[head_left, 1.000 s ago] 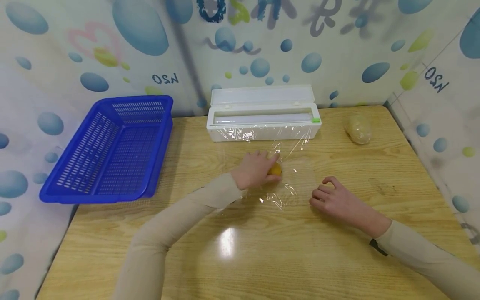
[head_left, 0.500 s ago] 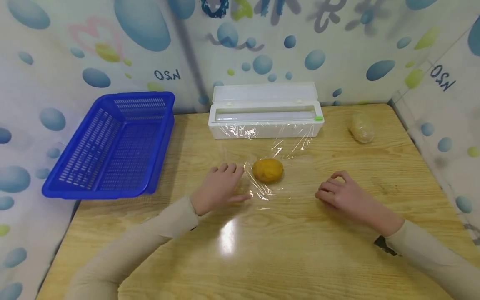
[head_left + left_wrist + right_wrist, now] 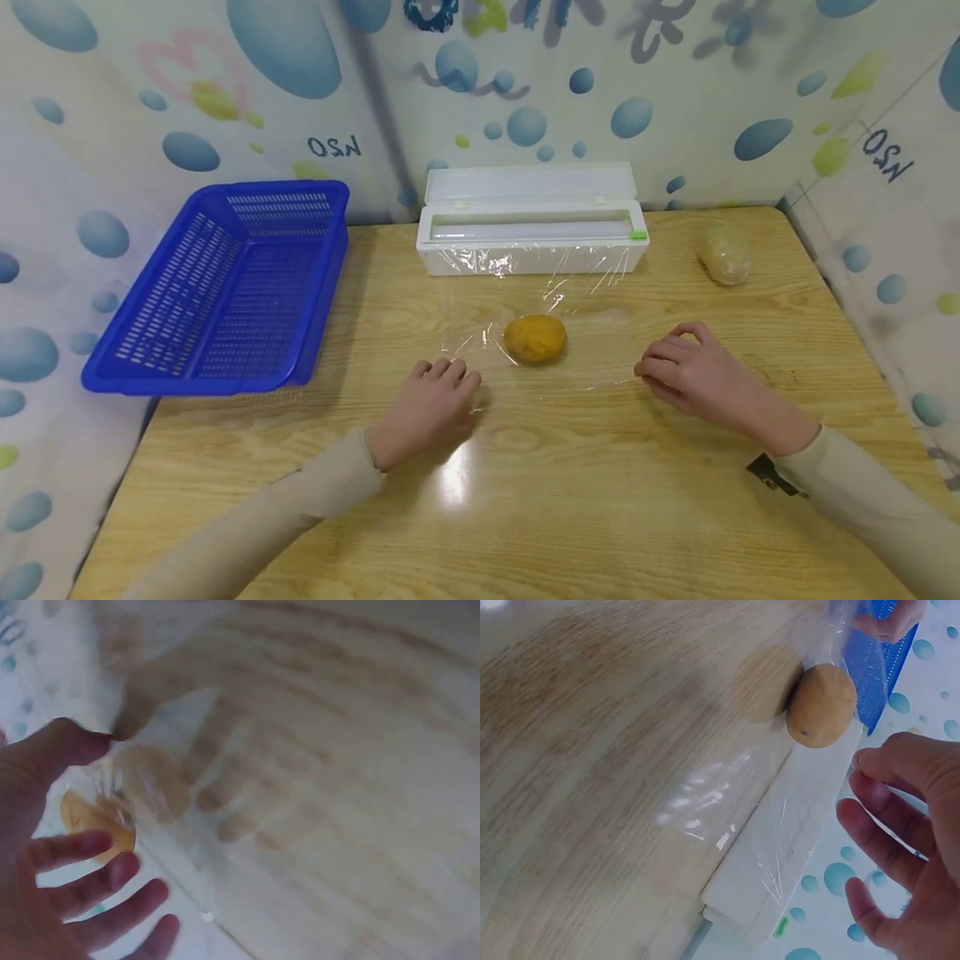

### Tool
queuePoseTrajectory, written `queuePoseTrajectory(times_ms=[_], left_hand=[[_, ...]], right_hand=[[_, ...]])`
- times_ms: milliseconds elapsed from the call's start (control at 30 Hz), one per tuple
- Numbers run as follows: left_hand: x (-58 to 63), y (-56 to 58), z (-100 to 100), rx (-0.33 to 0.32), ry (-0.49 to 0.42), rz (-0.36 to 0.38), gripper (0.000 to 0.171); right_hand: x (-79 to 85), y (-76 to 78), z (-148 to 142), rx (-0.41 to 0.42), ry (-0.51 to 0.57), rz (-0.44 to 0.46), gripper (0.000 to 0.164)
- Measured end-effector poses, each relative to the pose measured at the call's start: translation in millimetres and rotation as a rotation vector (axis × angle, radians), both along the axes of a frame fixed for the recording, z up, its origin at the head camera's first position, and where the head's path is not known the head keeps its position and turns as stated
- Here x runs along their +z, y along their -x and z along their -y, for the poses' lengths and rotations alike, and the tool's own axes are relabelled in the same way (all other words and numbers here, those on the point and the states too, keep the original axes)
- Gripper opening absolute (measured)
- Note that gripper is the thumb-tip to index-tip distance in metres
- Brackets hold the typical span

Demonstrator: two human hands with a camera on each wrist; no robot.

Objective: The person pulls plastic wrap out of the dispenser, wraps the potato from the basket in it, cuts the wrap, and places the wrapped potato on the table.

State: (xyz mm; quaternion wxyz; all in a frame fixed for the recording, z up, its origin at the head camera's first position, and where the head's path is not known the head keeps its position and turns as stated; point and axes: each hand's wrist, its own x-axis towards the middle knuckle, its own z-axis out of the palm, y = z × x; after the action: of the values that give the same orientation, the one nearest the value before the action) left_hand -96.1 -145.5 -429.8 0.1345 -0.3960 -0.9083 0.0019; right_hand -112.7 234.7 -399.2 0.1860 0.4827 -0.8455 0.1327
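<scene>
A yellow oval fruit (image 3: 535, 339), much like a small mango, lies on a sheet of plastic wrap (image 3: 592, 342) that runs out from a white wrap dispenser (image 3: 531, 258). At the sheet's near right corner, my right hand (image 3: 693, 375) pinches the edge between thumb and index finger; the right wrist view shows these fingertips together. My left hand (image 3: 431, 408) is by the near left corner, its fingers bent in the head view. In the left wrist view, its thumb and fingers (image 3: 97, 900) stand apart, and contact with the wrap is unclear.
A blue plastic basket (image 3: 318, 308) stands at the left of the wooden table (image 3: 555, 517). Toward the back right sits a pale oval item wrapped in film (image 3: 725, 255). The dispenser's lid (image 3: 529, 183) is raised against the patterned wall.
My left hand has let go of the fruit and moved left and nearer to the body, to the wrap's near left corner. The right hand has shifted slightly right and stays at its corner.
</scene>
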Motion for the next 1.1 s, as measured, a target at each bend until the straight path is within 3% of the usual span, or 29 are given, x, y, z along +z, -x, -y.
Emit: queuePoseTrajectory(times_ms=[133, 300, 500, 633, 800, 900, 1100], left_hand=[[3.6, -2.5, 13.9, -0.007, 0.011, 0.032, 0.02], [12.1, -7.8, 26.5, -0.043, 0.065, 0.159, 0.015], [11.6, -12.3, 33.7, -0.089, 0.091, 0.135, 0.021], [14.6, -12.1, 35.8, -0.081, 0.086, 0.12, 0.025], [20.4, -5.2, 41.4, -0.045, -0.013, 0.15, 0.028], [22.5, 2.0, 46.7, -0.047, -0.126, 0.21, 0.027], [23.5, 19.4, 56.5, -0.027, -0.368, 0.506, 0.023]], right_hand=[[-0.5, -0.9, -1.4, 0.001, 0.002, 0.014, 0.054], [-4.8, -5.6, -3.5, 0.011, 0.017, 0.023, 0.056], [-10.8, -11.0, -3.7, 0.01, 0.008, 0.067, 0.058], [-12.4, -14.1, -2.8, 0.012, 0.01, 0.086, 0.057], [-14.3, -14.9, -2.6, 0.013, 0.038, 0.09, 0.055], [-14.4, -11.9, -3.2, 0.012, 0.079, 0.099, 0.053], [-10.2, -0.9, -4.8, -0.003, 0.159, 0.169, 0.05]])
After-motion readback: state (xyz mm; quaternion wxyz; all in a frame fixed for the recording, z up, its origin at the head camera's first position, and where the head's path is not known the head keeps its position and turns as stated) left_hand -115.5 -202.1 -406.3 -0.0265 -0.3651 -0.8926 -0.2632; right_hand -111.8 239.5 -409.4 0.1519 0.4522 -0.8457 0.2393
